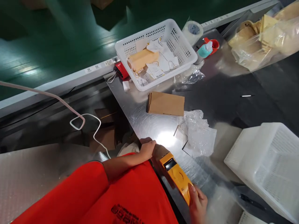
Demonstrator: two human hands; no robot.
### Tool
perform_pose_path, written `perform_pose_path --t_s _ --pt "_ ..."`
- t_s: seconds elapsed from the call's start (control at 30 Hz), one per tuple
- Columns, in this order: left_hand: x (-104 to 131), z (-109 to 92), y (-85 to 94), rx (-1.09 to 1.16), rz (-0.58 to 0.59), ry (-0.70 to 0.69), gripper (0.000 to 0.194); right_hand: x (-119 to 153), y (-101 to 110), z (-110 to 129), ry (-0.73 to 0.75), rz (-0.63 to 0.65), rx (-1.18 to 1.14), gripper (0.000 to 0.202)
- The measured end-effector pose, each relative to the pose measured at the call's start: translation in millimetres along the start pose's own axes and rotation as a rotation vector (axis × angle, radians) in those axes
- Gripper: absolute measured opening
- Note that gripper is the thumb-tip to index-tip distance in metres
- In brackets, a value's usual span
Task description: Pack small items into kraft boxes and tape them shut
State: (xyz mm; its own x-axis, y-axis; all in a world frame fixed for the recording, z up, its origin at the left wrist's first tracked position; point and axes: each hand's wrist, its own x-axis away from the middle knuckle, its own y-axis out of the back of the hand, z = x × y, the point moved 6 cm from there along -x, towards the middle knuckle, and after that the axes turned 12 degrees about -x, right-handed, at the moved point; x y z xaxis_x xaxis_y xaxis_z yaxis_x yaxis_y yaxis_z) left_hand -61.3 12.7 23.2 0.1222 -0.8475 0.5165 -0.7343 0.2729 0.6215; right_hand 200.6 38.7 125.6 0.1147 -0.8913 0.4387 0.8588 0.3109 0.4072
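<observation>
My right hand [198, 200] grips the lower end of a yellow handheld tool [178, 177] with a dark window near its far end. The tool is tilted across the near edge of the metal table, close to my body. At its far end, my left hand [147, 149] is closed on a brown cardboard piece [160, 151]; its fingertips are partly hidden. Farther up the table lies a flat cardboard box [166, 104]. To its lower right is a crumpled heap of clear plastic wrap [201, 137].
A white basket [158, 81] with papers and tags stands at the back, beside a tape roll [193, 29] and a teal-capped bottle [205, 49]. White baskets [247, 149] are stacked at the right. A bag of tan packets [261, 43] lies back right. A white cable [95, 133] hangs left.
</observation>
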Motion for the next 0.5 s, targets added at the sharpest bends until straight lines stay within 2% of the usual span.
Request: perform_pose_path --t_s 0.03,0.1,0.17,0.2,0.27,0.33,0.43,0.5 --pt "4.2 -0.6 4.0 -0.008 -0.003 -0.038 0.039 -0.1 0.2 0.7 -0.002 -0.02 -0.011 0.053" --pt "15.0 -9.2 6.5 -0.028 0.028 -0.216 0.058 -0.5 -0.6 2.8 0.0 -0.051 -0.023 0.054" --pt "26.5 -19.3 1.2 -0.061 0.111 -0.422 0.082 -1.0 -3.2 5.2 0.005 -0.049 -0.024 0.055" --pt "30.0 -21.7 -2.4 -0.081 0.151 -0.483 0.093 -1.2 -4.7 6.1 0.001 -0.042 -0.023 0.056" --pt "28.9 -19.8 -6.9 -0.11 0.192 -0.465 0.108 -1.4 -7.4 7.4 -0.01 -0.021 -0.026 0.057" --pt "21.8 -19.3 -4.9 -0.097 0.182 -0.421 0.117 -1.5 -9.8 8.8 -0.019 0.002 -0.026 0.057" --pt "11.7 -33.5 5.5 0.026 0.187 -0.524 0.127 -2.1 -13.6 12.8 -0.021 0.021 -0.04 0.057" --pt "5.9 -43.6 13.2 0.114 0.228 -0.599 0.12 -2.9 -17.7 17.6 -0.03 0.032 -0.075 0.057"
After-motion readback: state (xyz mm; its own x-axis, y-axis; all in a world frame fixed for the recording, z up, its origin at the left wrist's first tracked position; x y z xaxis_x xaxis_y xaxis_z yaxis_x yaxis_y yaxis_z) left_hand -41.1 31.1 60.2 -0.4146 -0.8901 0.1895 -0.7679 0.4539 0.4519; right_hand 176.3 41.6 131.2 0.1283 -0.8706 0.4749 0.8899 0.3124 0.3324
